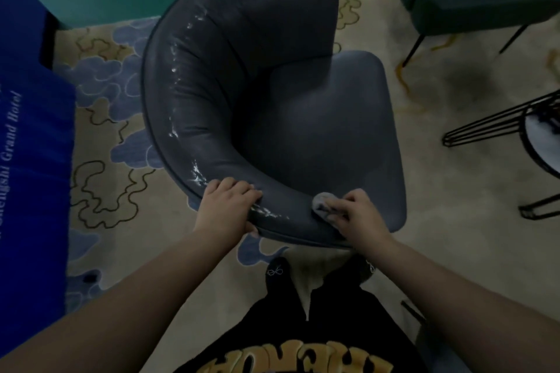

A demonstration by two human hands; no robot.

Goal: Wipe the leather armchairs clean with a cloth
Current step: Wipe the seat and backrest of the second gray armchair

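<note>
Armchair (272, 94) rim gripped by left hand (225, 206), right hand (357, 215) clutching cloth (322, 204); blue cover (33, 136) reads "Grand Hotel".

Both forearms are bare, no sleeves reaching them. The person wears a black top (303, 354) printed with fat yellow-orange bubble lettering, black trousers (339, 303), and dark shoes (276, 272) with small pale embroidery.

A beige carpet (448, 179) with blue cloud shapes and wavy outlines covers the floor. On it stand a dark grey leather armchair (303, 118), a dark green chair (472, 0) at upper right, and a black wire-legged side table (515, 136) at right.
</note>
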